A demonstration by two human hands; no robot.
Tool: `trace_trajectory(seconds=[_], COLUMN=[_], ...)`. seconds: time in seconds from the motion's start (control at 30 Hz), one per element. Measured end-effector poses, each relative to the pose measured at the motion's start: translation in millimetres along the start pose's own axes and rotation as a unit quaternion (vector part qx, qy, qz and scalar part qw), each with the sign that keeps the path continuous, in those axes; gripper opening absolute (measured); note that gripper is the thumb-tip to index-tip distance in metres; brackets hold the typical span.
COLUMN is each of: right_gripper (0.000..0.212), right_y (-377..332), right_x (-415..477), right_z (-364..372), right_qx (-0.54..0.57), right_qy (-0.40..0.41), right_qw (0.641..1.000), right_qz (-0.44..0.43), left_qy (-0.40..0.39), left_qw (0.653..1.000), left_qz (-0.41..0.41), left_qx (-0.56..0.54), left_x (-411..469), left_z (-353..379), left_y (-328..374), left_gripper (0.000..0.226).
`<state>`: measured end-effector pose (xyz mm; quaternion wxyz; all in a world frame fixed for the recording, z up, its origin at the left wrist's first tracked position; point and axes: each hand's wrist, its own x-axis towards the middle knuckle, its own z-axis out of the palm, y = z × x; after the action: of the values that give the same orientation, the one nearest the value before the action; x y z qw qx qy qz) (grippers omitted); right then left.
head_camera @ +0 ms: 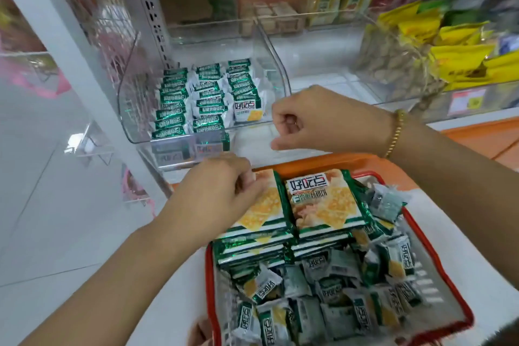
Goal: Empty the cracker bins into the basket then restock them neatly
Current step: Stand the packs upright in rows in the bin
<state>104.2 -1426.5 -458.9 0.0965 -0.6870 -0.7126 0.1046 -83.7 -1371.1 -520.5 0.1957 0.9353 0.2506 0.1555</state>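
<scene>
A clear plastic cracker bin (127, 109) on the shelf holds three rows of green-and-white cracker packets (196, 98) standing on edge. Below it, a red-rimmed basket (438, 255) is full of loose small packets (331, 286) and two stacks of larger cracker packs. My left hand (216, 191) rests on the left stack (261, 213), fingers curled over the top pack's upper edge. My right hand (323, 118) hovers in front of the bin's right end, fingers curled shut, nothing visible in it. The right stack (325, 202) lies untouched.
A second clear bin (331, 73) to the right looks empty. Further right stands a bin of peanuts and yellow packets (460, 45). A white shelf upright (70, 45) runs down the left. An orange shelf edge (477, 135) lies behind my right wrist.
</scene>
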Motion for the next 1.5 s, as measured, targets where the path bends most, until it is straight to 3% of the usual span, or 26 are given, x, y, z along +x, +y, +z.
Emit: trace_trajectory(seconds=[0.13,0.23,0.3,0.43,0.53,0.6,0.87,1.03,1.17,1.33,1.43,1.5], right_gripper=[0.022,0.033,0.040,0.021,0.050,0.058,0.037,0.032,0.023,0.038,0.038,0.041], right_y=[19.7,38.4,50.8,78.9,96.3,100.6,111.6,111.4,115.5,124.0,122.6,124.1], right_x=[-62.5,-89.2,-106.6,-149.0,-174.0,-184.7,-193.0,-190.9,-186.9,-184.8,-184.7,-183.7], right_z=[36.8,83.5,117.3,165.1,184.6,190.0,207.7,209.4,201.3,203.4,206.0,210.9], right_qx=[-0.012,0.000,-0.017,-0.085,-0.075,-0.079,-0.132,-0.117,-0.018,0.003,-0.043,-0.072], right_qy=[-0.204,-0.320,-0.353,-0.358,-0.357,-0.348,-0.356,-0.343,-0.381,-0.413,-0.437,-0.441], right_qw=[0.978,0.945,0.933,0.927,0.928,0.933,0.925,0.932,0.924,0.908,0.897,0.894], right_qz=[0.033,0.064,0.071,0.068,0.069,0.056,0.006,0.000,0.037,0.079,0.052,0.033], left_qy=[-0.129,-0.237,-0.304,-0.404,-0.406,-0.386,-0.355,-0.398,-0.391,-0.388,-0.395,-0.387], left_qw=[0.991,0.968,0.950,0.908,0.900,0.901,0.884,0.863,0.855,0.841,0.836,0.833], left_qz=[0.020,0.012,-0.018,-0.089,-0.150,-0.193,-0.304,-0.312,-0.337,-0.358,-0.357,-0.368], left_qx=[0.037,0.078,0.072,0.070,0.039,0.035,-0.013,0.013,-0.048,-0.118,-0.133,-0.145], left_x=[-22.9,-42.8,-56.5,-75.2,-86.4,-97.9,-121.1,-119.5,-118.0,-116.0,-112.4,-108.7], left_z=[43.2,86.5,112.0,147.7,178.0,200.3,236.2,231.0,235.0,232.8,229.8,228.5], left_y=[19.6,27.3,29.4,15.1,-4.9,-12.6,-18.9,-24.5,-27.9,-21.6,-16.1,-13.8], left_gripper=[0.032,0.029,0.023,0.024,0.031,0.036,0.070,0.057,0.059,0.085,0.065,0.036])
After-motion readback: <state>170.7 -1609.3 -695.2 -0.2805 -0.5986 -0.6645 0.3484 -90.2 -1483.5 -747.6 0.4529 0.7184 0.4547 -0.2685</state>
